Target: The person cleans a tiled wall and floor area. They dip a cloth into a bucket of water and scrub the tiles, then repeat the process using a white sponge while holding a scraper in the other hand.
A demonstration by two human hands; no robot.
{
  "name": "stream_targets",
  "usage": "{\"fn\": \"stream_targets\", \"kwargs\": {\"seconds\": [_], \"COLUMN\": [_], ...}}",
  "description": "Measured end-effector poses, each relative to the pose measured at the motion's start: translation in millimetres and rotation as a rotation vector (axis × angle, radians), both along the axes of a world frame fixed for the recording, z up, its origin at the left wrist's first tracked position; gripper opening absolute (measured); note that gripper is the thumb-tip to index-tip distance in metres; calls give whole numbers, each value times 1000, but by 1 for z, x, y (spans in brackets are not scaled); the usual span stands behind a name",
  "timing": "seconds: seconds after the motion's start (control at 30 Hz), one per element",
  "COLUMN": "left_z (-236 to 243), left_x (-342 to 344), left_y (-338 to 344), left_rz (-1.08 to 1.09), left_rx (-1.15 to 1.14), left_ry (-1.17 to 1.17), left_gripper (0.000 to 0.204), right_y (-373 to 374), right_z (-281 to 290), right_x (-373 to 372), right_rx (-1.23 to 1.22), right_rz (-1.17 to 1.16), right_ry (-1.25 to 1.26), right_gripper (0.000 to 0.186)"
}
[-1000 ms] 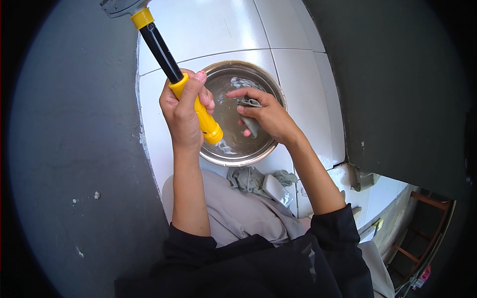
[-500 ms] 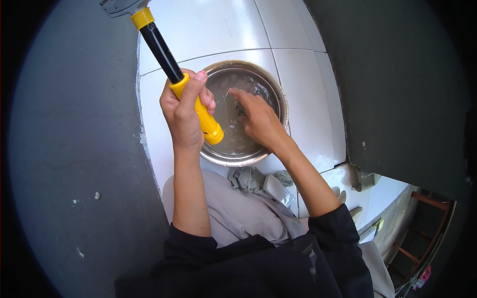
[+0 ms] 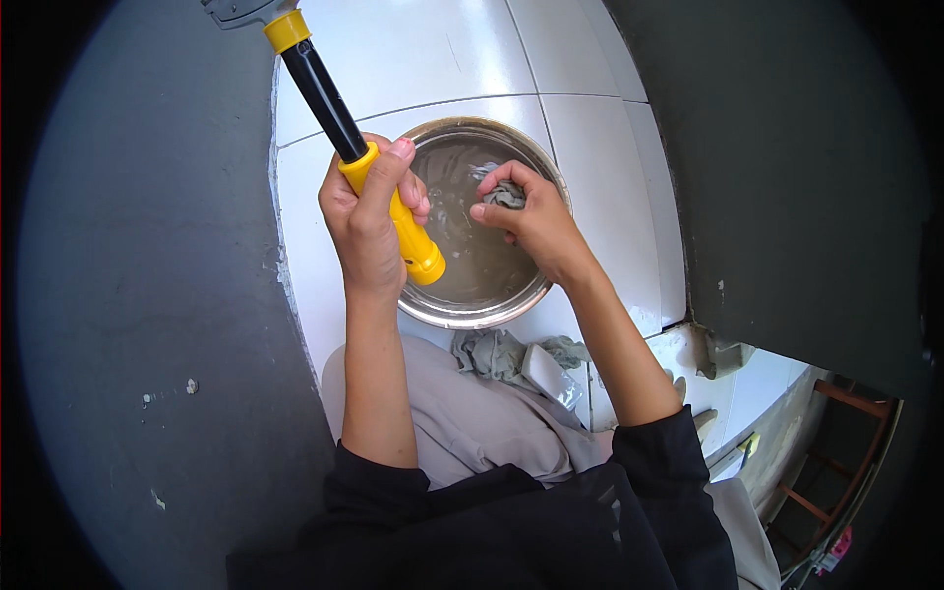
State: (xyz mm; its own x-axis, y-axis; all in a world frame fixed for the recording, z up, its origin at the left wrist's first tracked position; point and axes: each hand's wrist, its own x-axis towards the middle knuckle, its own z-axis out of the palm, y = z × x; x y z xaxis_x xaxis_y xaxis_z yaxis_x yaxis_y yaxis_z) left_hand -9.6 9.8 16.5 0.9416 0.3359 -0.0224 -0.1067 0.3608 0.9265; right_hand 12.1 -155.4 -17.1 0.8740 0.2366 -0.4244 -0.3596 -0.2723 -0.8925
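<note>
My left hand [image 3: 364,226] is wrapped round the yellow grip of a long-handled scraper [image 3: 323,101]. Its black shaft slants up to the far left, where the grey metal head is partly cut off by the picture's edge. The grip's butt end overlaps the left side of a round metal basin [image 3: 462,321] holding cloudy, greyish water [image 3: 457,261]. Over the basin's right half, my right hand [image 3: 547,224] has its fingers curled round a crumpled, wet grey cloth [image 3: 505,195]. Part of this cloth is hidden inside the hand.
Another crumpled grey cloth [image 3: 487,354] and a white block-like sponge [image 3: 551,377] lie between the basin and my legs [image 3: 472,423]. Dark grey walls [image 3: 147,275] border the white tiled floor [image 3: 610,197] on both sides. A brown rack-like frame [image 3: 811,501] stands at the lower right.
My right hand has risen from the water and turned, now showing the grey cloth bunched in its fingers. The left hand and scraper have barely shifted.
</note>
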Motion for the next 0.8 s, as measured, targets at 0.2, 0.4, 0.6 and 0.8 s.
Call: {"fn": "stream_targets", "kwargs": {"seconds": [0.2,0.4,0.6,0.8], "left_z": [2,0,1,0], "left_x": [1,1,1,2], "left_y": [0,0,-1,-1], "left_rz": [1,-5,-7,-9], "left_rx": [3,-8,-5,-18], "left_ry": [-2,-14,-20,-27], "left_gripper": [16,15,15,15], "right_y": [8,9,16,25], "right_z": [-28,-15,-11,-31], "right_x": [-13,-7,2,3], "right_rx": [-467,-489,-552,-547], "right_rz": [259,259,214,159], "right_ry": [-588,-551,-682,-913], "right_gripper": [36,14,37,36]}}
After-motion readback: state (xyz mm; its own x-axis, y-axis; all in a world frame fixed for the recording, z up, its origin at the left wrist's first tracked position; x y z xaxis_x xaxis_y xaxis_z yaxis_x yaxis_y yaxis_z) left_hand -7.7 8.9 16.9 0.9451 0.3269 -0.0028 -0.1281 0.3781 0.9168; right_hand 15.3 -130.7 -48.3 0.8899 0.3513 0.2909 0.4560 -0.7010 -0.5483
